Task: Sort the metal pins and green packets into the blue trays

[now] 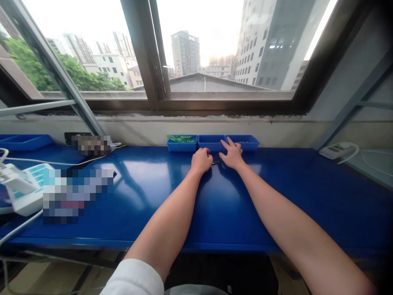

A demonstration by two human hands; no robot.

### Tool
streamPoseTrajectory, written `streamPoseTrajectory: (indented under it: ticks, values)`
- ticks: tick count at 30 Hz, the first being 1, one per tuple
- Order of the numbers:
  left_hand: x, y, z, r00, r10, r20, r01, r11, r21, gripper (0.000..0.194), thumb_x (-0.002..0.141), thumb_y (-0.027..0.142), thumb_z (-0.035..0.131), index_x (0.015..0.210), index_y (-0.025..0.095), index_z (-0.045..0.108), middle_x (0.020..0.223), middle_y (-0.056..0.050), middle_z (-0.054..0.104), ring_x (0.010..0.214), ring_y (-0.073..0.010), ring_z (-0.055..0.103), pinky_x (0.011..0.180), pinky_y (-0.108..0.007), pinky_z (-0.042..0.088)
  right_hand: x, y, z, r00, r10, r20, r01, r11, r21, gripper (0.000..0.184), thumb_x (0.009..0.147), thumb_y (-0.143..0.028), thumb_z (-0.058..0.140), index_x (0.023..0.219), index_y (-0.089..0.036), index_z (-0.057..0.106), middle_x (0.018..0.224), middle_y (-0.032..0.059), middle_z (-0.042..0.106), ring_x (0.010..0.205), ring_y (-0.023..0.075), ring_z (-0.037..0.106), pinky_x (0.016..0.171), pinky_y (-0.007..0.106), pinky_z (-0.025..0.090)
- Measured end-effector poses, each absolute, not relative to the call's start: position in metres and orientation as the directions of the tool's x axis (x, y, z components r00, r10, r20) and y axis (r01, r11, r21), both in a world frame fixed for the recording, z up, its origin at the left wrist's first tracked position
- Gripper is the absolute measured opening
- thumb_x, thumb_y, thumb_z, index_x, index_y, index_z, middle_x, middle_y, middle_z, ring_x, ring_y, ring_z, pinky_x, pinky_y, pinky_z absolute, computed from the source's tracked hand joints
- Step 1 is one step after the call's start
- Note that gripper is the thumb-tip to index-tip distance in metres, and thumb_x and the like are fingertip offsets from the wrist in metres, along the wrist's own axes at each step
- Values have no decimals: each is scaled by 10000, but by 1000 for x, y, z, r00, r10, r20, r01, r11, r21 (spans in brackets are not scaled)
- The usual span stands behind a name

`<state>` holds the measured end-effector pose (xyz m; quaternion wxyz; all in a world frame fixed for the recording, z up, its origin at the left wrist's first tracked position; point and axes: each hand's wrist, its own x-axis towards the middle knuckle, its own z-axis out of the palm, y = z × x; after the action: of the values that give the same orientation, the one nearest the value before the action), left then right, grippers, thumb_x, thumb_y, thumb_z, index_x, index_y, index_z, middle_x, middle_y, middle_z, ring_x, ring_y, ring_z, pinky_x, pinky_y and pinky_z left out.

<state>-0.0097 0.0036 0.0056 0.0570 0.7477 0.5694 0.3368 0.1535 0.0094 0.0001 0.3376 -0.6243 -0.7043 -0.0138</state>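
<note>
My left hand [202,160] is closed low over the blue table [215,217], its fingers curled round a slim dark pen-like piece [215,163] whose end pokes out to the right. Beside it, my right hand [232,155] is open with fingers spread, reaching over the front edges of the middle blue bin [208,146] and the right blue bin [251,146]. A few small pieces lie in the right bin, too small to name. Green pieces [182,139] fill the left blue bin [181,146].
A white power strip [29,190] with plugs and cables lies at the left, next to a blurred-out patch. Further back stand blue trays [27,142]. A white device [337,150] with a cord sits at the far right. Behind the bins are a wall and a window.
</note>
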Motion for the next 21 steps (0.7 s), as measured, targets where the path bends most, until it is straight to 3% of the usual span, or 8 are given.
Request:
streamPoseTrajectory:
  ticks: [4,8,12,21]
  values:
    - [-9,3,5,150,902,405,822,-341,456,273,797,186,448,971,188,659,1005,-85,645,925,-205,605,839,-294,461,151,4,1,-25,848,529,882,268,-389,542,756,-301,557,1293,-242,520,1384,81,435,1143,333,361,924,484,349]
    - [-10,2,6,159,921,357,826,-322,463,292,786,170,434,959,194,668,1008,-88,650,935,-212,603,831,-302,459,152,4,1,-123,872,474,864,329,-381,287,755,-237,522,979,-204,699,1059,79,630,1001,267,461,894,407,383]
    - [-11,2,7,163,927,337,834,-312,456,305,764,156,436,954,184,674,1018,-101,656,950,-226,601,827,-308,456,155,6,2,-189,885,426,857,361,-368,214,735,-170,514,816,-184,712,877,62,654,849,211,512,858,349,402]
    - [-11,3,8,182,939,292,849,-300,434,285,777,198,440,896,210,699,1013,-71,680,952,-208,608,813,-275,453,152,-2,8,-302,885,355,820,431,-377,148,758,-238,598,824,-190,721,846,52,655,818,187,552,827,300,408]
